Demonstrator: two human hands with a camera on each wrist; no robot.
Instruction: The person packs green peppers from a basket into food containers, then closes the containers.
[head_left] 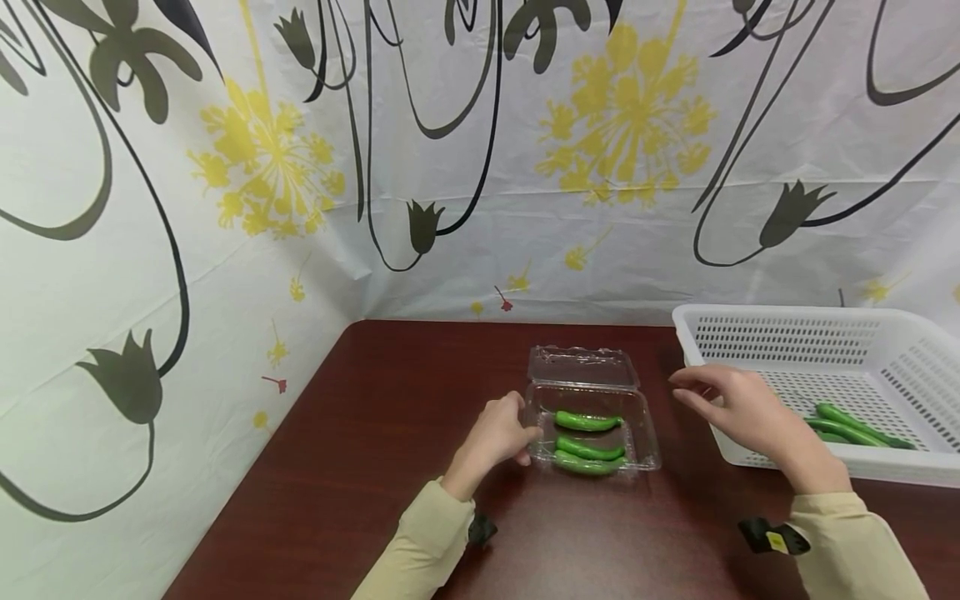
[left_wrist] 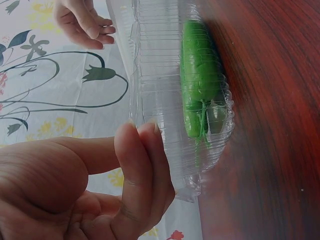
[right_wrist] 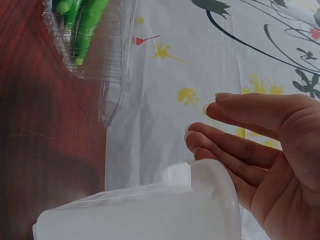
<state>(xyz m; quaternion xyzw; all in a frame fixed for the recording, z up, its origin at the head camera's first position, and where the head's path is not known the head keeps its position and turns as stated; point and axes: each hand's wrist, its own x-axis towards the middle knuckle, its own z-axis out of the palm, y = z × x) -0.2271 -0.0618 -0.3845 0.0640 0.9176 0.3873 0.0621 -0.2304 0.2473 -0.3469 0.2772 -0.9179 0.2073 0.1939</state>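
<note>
A clear plastic clamshell box (head_left: 647,433) lies with its lid (head_left: 583,367) folded back on the far side. Three green peppers (head_left: 588,422) lie crosswise inside it. My left hand (head_left: 497,432) holds the box's left side; in the left wrist view its thumb and curled fingertips meet at the rim. Over the left rim of a white slotted basket (head_left: 780,314) hovers my right hand (head_left: 738,408), its fingers loosely bent and nothing between them. More green peppers (head_left: 862,429) lie in the near part of the basket, partly hidden behind its front wall.
The dark red wooden table (head_left: 360,467) extends left and in front of the box. A patterned white sheet (head_left: 480,167) hangs along its back and left edges. The basket stands to the right of the box, a short gap away.
</note>
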